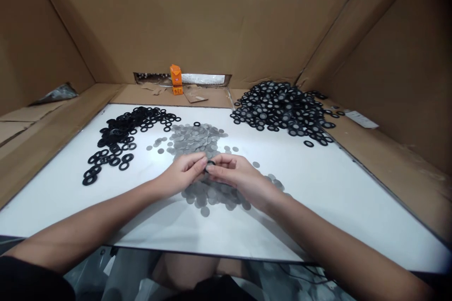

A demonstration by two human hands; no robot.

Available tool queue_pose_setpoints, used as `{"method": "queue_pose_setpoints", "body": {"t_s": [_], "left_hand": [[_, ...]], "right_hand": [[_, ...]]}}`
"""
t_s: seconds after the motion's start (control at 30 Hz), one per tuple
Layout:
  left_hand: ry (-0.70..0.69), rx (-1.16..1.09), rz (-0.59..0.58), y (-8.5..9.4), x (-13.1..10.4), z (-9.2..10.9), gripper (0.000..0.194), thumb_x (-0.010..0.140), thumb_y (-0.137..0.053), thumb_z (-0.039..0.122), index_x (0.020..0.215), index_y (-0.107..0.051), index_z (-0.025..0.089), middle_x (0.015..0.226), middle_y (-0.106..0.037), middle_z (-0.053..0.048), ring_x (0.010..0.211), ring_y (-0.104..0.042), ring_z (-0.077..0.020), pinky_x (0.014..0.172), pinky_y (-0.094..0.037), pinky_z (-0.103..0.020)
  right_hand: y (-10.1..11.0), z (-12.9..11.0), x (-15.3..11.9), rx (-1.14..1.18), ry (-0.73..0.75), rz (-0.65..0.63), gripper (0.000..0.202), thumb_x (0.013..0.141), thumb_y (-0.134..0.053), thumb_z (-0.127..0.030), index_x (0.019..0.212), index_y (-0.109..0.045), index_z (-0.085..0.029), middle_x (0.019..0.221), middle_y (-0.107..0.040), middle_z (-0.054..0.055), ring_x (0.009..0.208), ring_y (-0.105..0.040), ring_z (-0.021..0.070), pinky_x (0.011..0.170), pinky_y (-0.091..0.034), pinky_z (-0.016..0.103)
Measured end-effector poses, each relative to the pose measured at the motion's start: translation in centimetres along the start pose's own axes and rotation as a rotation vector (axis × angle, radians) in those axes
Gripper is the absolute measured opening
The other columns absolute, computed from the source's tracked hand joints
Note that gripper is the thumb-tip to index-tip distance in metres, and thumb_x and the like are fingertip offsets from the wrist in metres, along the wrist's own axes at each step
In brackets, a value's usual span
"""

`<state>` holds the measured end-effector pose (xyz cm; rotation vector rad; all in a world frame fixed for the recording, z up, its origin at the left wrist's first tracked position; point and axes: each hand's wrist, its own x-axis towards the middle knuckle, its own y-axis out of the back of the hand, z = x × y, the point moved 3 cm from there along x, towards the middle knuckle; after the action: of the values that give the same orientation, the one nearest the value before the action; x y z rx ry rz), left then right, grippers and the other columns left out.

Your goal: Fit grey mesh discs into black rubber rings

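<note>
Both hands meet over the middle of the white tabletop, pinching one black ring [211, 163] between them. My left hand [187, 169] grips its left side between thumb and finger. Thumb and fingers of my right hand [235, 171] close on its right side; whether a disc sits in the ring is hard to make out. Beneath and around the hands spreads a pile of thin grey discs [196, 138]. To the left lies a heap of black rings [122, 131] with open centres. At the back right is a bigger mound of black rings with grey centres [278, 108].
Cardboard walls [212, 19] enclose the white table [169, 230] at the back and sides. A small orange box [175, 76] stands by a slot in the back wall. On the right ledge lies a white label [362, 119]. Cardboard scraps [194, 95] are near the slot.
</note>
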<state>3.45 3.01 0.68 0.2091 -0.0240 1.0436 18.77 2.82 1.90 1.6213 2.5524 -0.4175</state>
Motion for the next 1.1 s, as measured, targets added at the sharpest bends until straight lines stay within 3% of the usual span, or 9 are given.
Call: {"method": "queue_pose_setpoints", "body": {"t_s": [0.1,0.17,0.3,0.4,0.57,0.9,1.1], "left_hand": [[0.059,-0.051,-0.184,0.3,0.1,0.1,0.044,0.091,-0.045,0.053,0.066,-0.037,0.018,0.053,-0.03,0.007,0.046,-0.026,-0.0059,0.044,-0.019,-0.022],[0.098,-0.11,-0.213,0.5,0.1,0.1,0.043,0.091,-0.047,0.054,0.067,-0.038,0.018,0.053,-0.031,0.008,0.045,-0.025,-0.0054,0.043,-0.018,-0.021],[0.063,-0.176,-0.08,0.3,0.0,0.3,0.04,0.092,-0.046,0.052,0.073,-0.041,0.017,0.057,-0.043,0.006,0.042,-0.026,-0.0037,0.041,-0.016,-0.02],[0.014,-0.192,-0.002,-0.1,-0.1,0.4,0.038,0.092,-0.048,0.049,0.073,-0.041,0.018,0.055,-0.045,0.006,0.042,-0.028,-0.0037,0.041,-0.018,-0.019],[-0.014,-0.251,0.091,-0.5,-0.2,0.0,0.04,0.091,-0.049,0.05,0.071,-0.037,0.019,0.051,-0.04,0.007,0.041,-0.028,-0.004,0.04,-0.02,-0.017],[-0.057,-0.21,0.099,-0.9,-0.5,-0.5,0.038,0.092,-0.049,0.049,0.071,-0.038,0.019,0.051,-0.04,0.008,0.04,-0.028,-0.0037,0.039,-0.024,-0.017],[-0.075,-0.171,0.109,-0.2,-0.7,-0.6,0.034,0.093,-0.05,0.043,0.071,-0.041,0.018,0.049,-0.038,0.008,0.04,-0.028,-0.0037,0.04,-0.023,-0.017]], "right_hand": [[0.7,-0.5,0.1,-0.176,-0.036,-0.097,0.023,0.064,-0.083,-0.034,0.072,-0.07,-0.016,0.06,-0.059,-0.003,0.052,-0.048,0.008,0.048,-0.034,0.022],[0.8,-0.5,0.3,-0.196,-0.048,-0.117,0.022,0.063,-0.083,-0.034,0.066,-0.069,-0.016,0.056,-0.057,-0.003,0.05,-0.046,0.0077,0.047,-0.032,0.022],[0.2,-0.2,0.4,-0.04,-0.018,-0.05,0.022,0.065,-0.081,-0.035,0.07,-0.071,-0.016,0.069,-0.067,0.001,0.065,-0.06,0.0115,0.066,-0.047,0.025],[-0.5,0.2,0.4,0.075,0.011,-0.015,0.02,0.067,-0.08,-0.034,0.07,-0.071,-0.016,0.073,-0.069,0.002,0.075,-0.064,0.0138,0.081,-0.05,0.029],[-1.4,0.7,0.2,0.21,0.108,0.046,0.017,0.069,-0.079,-0.031,0.068,-0.07,-0.017,0.07,-0.067,0.001,0.07,-0.063,0.0126,0.08,-0.05,0.028],[-1.7,1.0,-0.4,0.329,0.125,0.154,0.018,0.066,-0.081,-0.029,0.068,-0.069,-0.016,0.068,-0.065,0.0,0.068,-0.061,0.0111,0.073,-0.048,0.026],[-1.3,1.2,0.0,0.265,0.115,0.089,0.023,0.066,-0.082,-0.033,0.068,-0.067,-0.015,0.067,-0.062,-0.001,0.064,-0.057,0.0091,0.07,-0.047,0.024]]}}
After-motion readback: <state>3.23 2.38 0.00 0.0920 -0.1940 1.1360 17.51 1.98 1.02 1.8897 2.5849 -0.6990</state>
